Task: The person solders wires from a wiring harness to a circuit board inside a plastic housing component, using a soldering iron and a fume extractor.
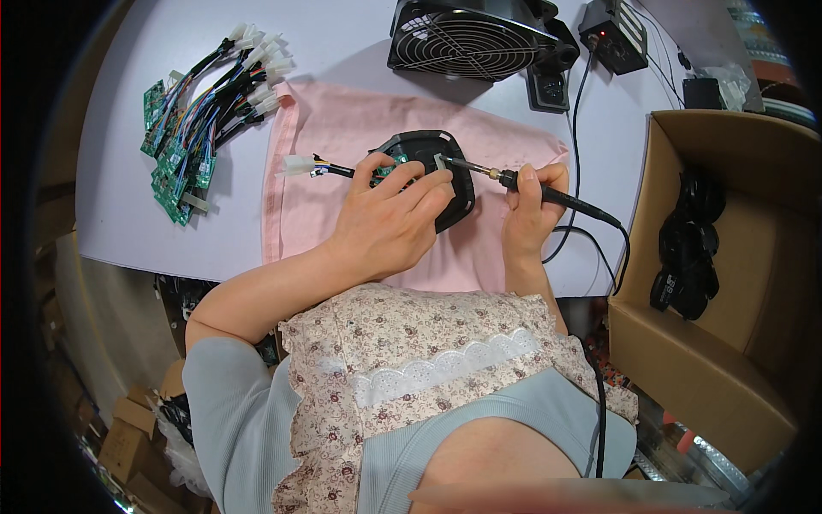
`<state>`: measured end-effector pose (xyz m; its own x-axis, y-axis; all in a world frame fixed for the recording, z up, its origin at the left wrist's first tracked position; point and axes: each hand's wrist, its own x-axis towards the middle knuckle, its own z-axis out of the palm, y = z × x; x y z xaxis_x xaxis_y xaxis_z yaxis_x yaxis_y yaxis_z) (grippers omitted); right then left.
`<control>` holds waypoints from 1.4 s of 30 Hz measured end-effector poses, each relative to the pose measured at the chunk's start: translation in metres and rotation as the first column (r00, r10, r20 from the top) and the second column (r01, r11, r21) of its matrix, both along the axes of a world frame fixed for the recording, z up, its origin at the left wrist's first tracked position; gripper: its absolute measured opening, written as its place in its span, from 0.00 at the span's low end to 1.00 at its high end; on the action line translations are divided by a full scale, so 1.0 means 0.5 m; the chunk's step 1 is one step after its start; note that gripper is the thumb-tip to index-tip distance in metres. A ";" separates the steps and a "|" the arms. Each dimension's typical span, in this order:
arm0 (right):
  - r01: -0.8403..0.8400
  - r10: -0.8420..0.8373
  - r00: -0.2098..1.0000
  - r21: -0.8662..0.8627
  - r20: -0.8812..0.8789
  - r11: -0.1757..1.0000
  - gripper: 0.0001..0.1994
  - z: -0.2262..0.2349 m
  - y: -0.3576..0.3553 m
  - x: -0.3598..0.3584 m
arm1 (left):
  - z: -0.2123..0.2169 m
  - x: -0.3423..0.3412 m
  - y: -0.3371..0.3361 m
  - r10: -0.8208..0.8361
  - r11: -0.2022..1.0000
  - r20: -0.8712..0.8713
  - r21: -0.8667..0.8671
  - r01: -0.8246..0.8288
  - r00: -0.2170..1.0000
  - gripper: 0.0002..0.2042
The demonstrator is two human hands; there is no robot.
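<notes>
A black plastic housing (461, 199) lies on a pink cloth (334, 120). My left hand (390, 214) bends over it, its fingers pressing a small green circuit board (400, 160) inside; the hand hides much of the board. Wires lead from the board leftward to a white plug connector (298, 164). My right hand (533, 210) grips a soldering iron (561, 199) by its black handle. The iron's metal tip points left into the housing, close to my left fingertips and a small pale piece (440, 163). Whether the tip touches that piece, I cannot tell.
Several wired green circuit boards (175, 167) are heaped at the far left. A black fan (471, 43) stands at the back, with a black power box (612, 38) right of it. At right, a cardboard box (736, 343) holds black parts (689, 248). The iron's cord (628, 248) loops between.
</notes>
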<state>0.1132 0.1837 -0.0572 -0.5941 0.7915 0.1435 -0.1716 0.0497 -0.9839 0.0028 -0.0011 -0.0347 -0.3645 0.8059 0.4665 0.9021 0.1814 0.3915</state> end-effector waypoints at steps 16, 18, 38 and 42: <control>-0.003 0.003 1.000 -0.032 -0.021 0.999 0.12 -0.001 -0.005 0.003 | 0.001 0.000 -0.002 -0.005 0.999 0.012 -0.035 0.006 1.000 0.15; -0.015 0.012 0.998 -0.052 -0.056 0.999 0.12 0.000 -0.005 0.004 | 0.002 0.000 -0.003 -0.007 0.999 0.014 -0.034 0.007 1.000 0.15; 0.010 -0.011 1.000 -0.055 -0.019 0.998 0.13 0.012 -0.006 0.005 | 0.006 0.001 0.000 -0.024 0.998 0.019 -0.066 0.025 1.000 0.16; 0.202 -0.202 0.978 -0.007 -0.053 0.979 0.12 0.010 0.004 0.005 | 0.006 0.001 0.002 -0.013 0.998 0.021 -0.066 0.014 1.000 0.16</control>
